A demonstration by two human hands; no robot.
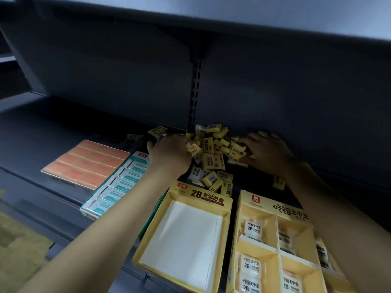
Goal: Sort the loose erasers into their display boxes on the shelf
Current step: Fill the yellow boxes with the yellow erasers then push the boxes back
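Note:
A heap of small yellow erasers [213,144] lies at the back of the dark shelf. My left hand [169,151] reaches into the heap's left side, fingers curled round a few erasers. My right hand [266,153] lies on the heap's right side with fingers spread over the erasers. In front stands a yellow display box [224,210] marked 2B, its white bottom bare. To its right a divided yellow display box [277,220] holds several wrapped white erasers. A few loose erasers [211,178] lie between the heap and the boxes.
A teal-and-white box of erasers [118,182] and an orange packet [86,163] lie to the left on the shelf [53,123]. A slotted upright [195,92] runs up the back panel. Another shelf [211,9] hangs overhead.

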